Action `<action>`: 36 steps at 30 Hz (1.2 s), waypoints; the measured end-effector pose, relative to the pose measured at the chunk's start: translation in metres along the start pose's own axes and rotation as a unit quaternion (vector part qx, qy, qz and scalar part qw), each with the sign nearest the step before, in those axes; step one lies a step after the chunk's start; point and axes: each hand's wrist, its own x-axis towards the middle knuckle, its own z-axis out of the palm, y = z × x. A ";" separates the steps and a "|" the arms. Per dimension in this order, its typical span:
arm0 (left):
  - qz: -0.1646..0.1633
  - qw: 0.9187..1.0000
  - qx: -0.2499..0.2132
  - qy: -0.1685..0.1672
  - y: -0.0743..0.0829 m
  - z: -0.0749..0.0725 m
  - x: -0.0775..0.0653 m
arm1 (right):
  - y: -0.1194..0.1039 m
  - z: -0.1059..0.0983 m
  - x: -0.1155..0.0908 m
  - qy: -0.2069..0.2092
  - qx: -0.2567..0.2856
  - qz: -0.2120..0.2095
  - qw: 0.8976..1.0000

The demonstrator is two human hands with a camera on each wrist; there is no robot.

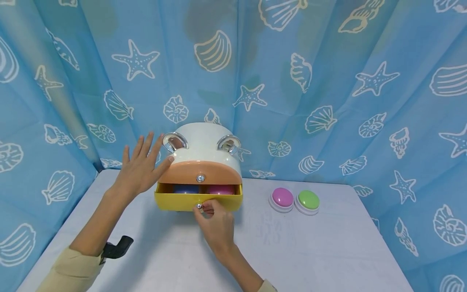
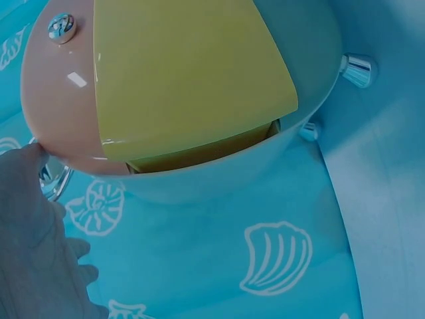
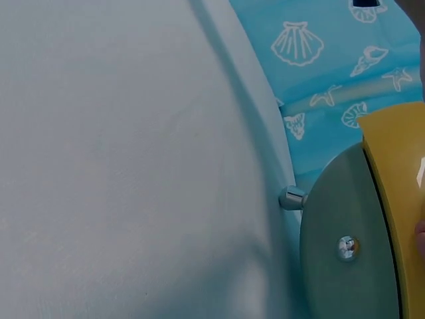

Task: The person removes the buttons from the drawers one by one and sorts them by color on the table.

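A small rounded white cabinet (image 1: 204, 140) with ear-like chrome loops stands at the table's back. Its yellow drawer (image 1: 175, 202) is partly pulled out, showing a blue object (image 1: 186, 189) and a pink object (image 1: 221, 190) inside, mostly hidden by the drawer front. Thumb and fingers of my right hand (image 1: 217, 223) pinch the drawer's silver knob (image 1: 199, 206). With fingers spread straight, my left hand (image 1: 140, 172) has its thumb against the cabinet's upper left edge. Above the yellow drawer, the orange drawer (image 1: 178, 173) is closed; the green drawer (image 3: 342, 206) below shows in the right wrist view.
Right of the cabinet, a pink push-button light (image 1: 282, 197) and a green one (image 1: 308, 199) sit side by side on white bases. A white cloth covers the table (image 1: 313, 251). Blue seashell curtains (image 1: 255, 134) hang close behind the cabinet and at both sides.
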 end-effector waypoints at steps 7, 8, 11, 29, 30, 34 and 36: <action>0.000 1.000 0.002 -0.001 0.001 -0.001 -0.001 | 0.000 0.000 -0.003 0.008 -0.013 -0.016 1.000; -0.001 1.000 0.001 -0.001 0.001 -0.002 -0.001 | -0.001 0.000 -0.004 0.008 -0.016 -0.017 1.000; -0.001 1.000 -0.003 -0.001 0.001 -0.002 -0.002 | -0.004 -0.001 -0.008 0.010 -0.021 -0.016 1.000; 0.008 1.000 -0.007 0.008 -0.001 -0.002 -0.003 | -0.015 -0.011 -0.033 0.035 -0.078 -0.078 0.993; 0.008 1.000 -0.007 0.008 -0.001 -0.001 -0.003 | -0.015 -0.011 -0.033 0.034 -0.086 -0.081 0.992; 0.008 1.000 -0.008 0.009 -0.001 -0.001 -0.003 | -0.015 -0.011 -0.032 0.031 -0.116 -0.096 0.988; 0.009 1.000 -0.007 0.011 0.000 0.000 -0.003 | -0.015 -0.010 -0.032 0.031 -0.129 -0.103 0.986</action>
